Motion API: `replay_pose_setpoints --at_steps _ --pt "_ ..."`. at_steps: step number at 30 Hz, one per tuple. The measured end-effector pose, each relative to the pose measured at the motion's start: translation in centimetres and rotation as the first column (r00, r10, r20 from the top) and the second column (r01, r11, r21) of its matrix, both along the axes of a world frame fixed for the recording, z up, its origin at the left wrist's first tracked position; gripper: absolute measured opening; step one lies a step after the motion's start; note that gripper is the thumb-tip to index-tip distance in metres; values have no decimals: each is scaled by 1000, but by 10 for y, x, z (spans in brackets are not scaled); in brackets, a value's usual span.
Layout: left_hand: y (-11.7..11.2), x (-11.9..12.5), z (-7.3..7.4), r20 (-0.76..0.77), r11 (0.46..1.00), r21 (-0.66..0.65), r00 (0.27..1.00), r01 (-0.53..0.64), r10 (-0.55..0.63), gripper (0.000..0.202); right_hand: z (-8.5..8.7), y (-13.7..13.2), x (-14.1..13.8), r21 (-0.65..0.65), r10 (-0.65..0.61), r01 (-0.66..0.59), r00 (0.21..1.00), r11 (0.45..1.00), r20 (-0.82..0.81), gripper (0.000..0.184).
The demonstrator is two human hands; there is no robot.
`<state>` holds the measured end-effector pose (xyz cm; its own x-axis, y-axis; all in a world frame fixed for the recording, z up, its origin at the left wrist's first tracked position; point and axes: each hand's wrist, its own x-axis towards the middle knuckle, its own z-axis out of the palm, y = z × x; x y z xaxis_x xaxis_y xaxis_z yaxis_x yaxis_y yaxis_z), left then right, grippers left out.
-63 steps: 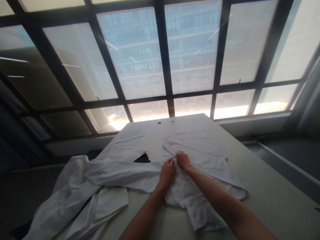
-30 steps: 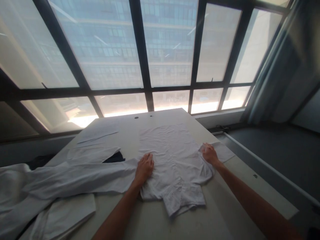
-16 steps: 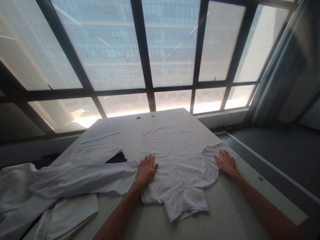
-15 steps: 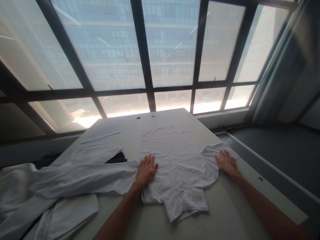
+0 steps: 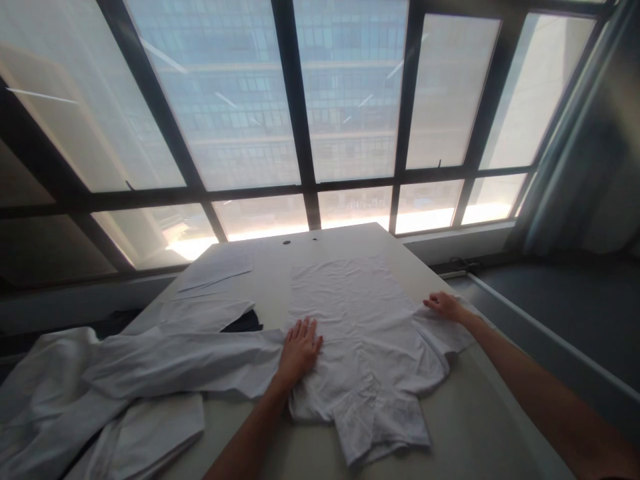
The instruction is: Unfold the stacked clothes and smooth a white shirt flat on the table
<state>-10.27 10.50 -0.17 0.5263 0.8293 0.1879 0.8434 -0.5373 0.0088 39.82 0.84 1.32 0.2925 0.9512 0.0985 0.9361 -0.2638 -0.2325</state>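
A wrinkled white short-sleeved shirt [image 5: 345, 313] lies spread on the white table in front of me. My left hand [image 5: 301, 350] rests flat on its left part, fingers stretched out. At the right, my right hand [image 5: 444, 305] has its fingers curled in at the upper edge of a sleeve [image 5: 447, 333], seemingly pinching the cloth there; the fingertips are partly hidden. Another short sleeve [image 5: 383, 427] points toward me at the near end. Left of my left hand, a long piece of white cloth [image 5: 200, 363] reaches the shirt's side.
More white garments [image 5: 155, 427] are heaped on the table's left, with a dark piece [image 5: 245, 321] showing among them. Sheets of paper [image 5: 217, 267] lie at the far left of the table [image 5: 345, 239]. Large windows stand behind; a white rail [image 5: 550, 340] runs along the right.
My right hand has gone from lying flat and spread on the sleeve to curled fingers at its upper edge. My left hand stays flat on the shirt. The view has shifted slightly.
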Motion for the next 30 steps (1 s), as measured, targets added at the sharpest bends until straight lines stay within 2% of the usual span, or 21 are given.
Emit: replay_pose_setpoints --at_steps 3,5,7,9,11,12,15,18,21,23,25,27,30 --pt "0 0 -1 7 1000 -3 1000 5 -5 56 -1 -12 6 -3 21 -21 999 1000 25 24" --pt "1 0 -1 13 1000 -3 1000 4 -4 57 0 -18 3 26 -8 5 996 1000 91 19" --pt "1 -1 1 14 1000 -6 1000 2 -2 56 4 -18 -8 90 -83 69 983 994 163 22" --pt "-1 2 5 2 1000 -14 1000 -10 10 54 9 -12 -30 178 -176 143 967 974 184 28" --pt "-6 10 10 -8 1000 -24 1000 -6 6 51 15 -1 -65 246 -224 183 963 952 149 34" --pt "-10 16 12 -4 999 -31 1000 8 -8 50 18 6 -88 258 -204 169 972 951 116 36" --pt "-25 38 14 43 993 -64 995 98 -95 52 20 25 -170 235 -36 26 999 972 38 45" --pt "-38 53 9 53 980 -101 984 172 -168 55 11 37 -249 138 127 -121 991 983 -35 52" --pt "-45 53 4 23 971 -121 978 207 -205 57 -4 41 -295 47 247 -243 965 969 -89 56" --pt "-45 48 2 17 971 -123 978 206 -206 57 -12 41 -301 25 275 -274 957 961 -90 58" --pt "-45 46 2 23 973 -120 981 196 -194 58 -18 41 -288 26 266 -265 961 964 -71 60" --pt "-44 45 3 33 974 -123 982 189 -186 58 -21 41 -262 24 224 -223 974 974 -38 64" --pt "-44 47 4 41 972 -145 983 183 -179 59 -25 42 -214 7 93 -93 995 996 31 65"
